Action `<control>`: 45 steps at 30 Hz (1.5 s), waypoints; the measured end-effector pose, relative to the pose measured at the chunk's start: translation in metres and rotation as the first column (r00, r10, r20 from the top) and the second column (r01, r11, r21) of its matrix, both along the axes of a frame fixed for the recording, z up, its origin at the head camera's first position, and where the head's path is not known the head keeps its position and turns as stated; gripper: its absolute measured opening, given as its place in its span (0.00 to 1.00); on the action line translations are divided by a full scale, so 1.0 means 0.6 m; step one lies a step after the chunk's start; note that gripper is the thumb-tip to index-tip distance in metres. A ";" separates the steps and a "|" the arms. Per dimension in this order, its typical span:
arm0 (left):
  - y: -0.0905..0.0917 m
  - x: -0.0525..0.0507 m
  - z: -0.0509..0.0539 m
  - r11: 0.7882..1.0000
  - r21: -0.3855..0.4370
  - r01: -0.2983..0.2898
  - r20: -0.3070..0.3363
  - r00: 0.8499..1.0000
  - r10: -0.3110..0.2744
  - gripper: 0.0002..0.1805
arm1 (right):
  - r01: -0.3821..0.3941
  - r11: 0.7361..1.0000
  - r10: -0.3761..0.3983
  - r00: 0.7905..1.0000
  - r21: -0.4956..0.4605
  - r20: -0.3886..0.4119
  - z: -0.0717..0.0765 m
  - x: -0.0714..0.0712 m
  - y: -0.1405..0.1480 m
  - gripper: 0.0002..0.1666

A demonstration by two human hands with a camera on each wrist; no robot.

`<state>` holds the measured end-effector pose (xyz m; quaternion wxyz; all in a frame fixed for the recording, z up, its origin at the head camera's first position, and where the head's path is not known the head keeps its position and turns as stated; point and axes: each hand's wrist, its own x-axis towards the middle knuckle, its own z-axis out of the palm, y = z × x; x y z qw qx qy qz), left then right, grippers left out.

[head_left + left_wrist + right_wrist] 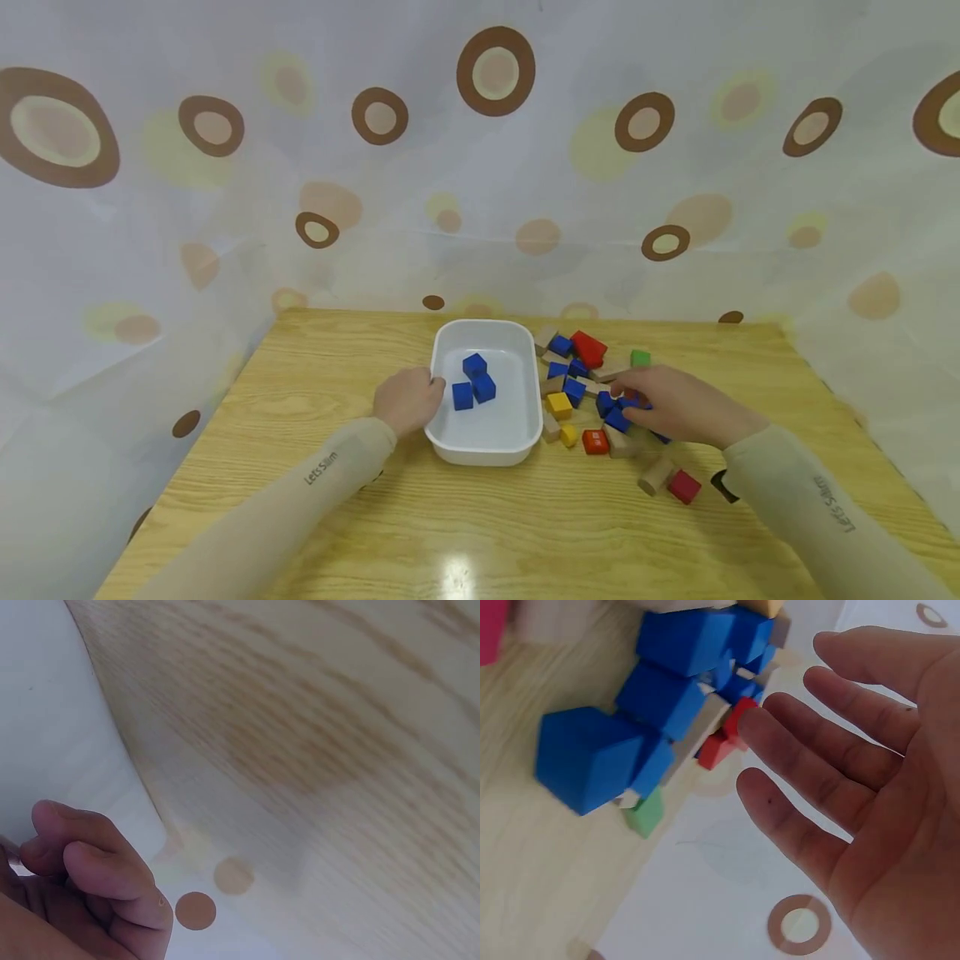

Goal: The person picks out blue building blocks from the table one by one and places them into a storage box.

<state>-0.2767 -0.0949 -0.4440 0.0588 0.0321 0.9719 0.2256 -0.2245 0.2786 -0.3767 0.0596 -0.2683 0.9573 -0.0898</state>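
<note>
My left hand (408,402) grips the left rim of a white plastic tub (483,456), its fingers curled against the outer wall in the left wrist view. Inside the tub lie three blue blocks (483,387). Over the pile to the right hovers my right hand (678,406), holding nothing. In the right wrist view its fingers (802,817) are spread and loosely bent, apart from the blue blocks (585,757) below. Part of the pile is hidden under this hand in the head view.
Among the pile are a red piece (588,348), a yellow block (558,406), a green block (640,358) and several plain wooden pieces. A dark red cube (684,487) and a wooden cylinder (656,476) lie nearer. A patterned sheet (480,183) hangs behind the wooden table (337,533).
</note>
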 end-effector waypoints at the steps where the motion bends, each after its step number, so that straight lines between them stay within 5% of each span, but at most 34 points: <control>1: -0.001 -0.001 0.001 1.000 -0.002 0.001 0.006 1.000 -0.001 0.21 | 0.008 1.000 -0.008 1.000 -0.005 0.017 -0.003 -0.001 0.004 0.14; 8: -0.020 -0.014 0.004 0.996 0.087 0.025 0.102 0.994 -0.034 0.21 | 0.030 1.000 -0.029 0.998 -0.010 0.053 -0.027 -0.007 0.022 0.13; 13: -0.030 -0.017 -0.004 0.991 0.130 0.034 0.093 0.995 -0.046 0.20 | -0.002 1.000 0.002 1.000 -0.004 0.024 -0.038 -0.008 0.019 0.18; 28: -0.021 -0.001 0.002 0.994 0.105 0.019 0.078 0.997 -0.027 0.19 | -0.049 0.997 0.052 0.998 0.067 -0.040 -0.064 -0.005 -0.008 0.20; 45: -0.008 0.000 0.007 0.999 0.032 0.035 0.042 0.998 -0.036 0.19 | -0.042 0.994 0.049 0.997 0.102 -0.066 -0.064 -0.011 -0.001 0.19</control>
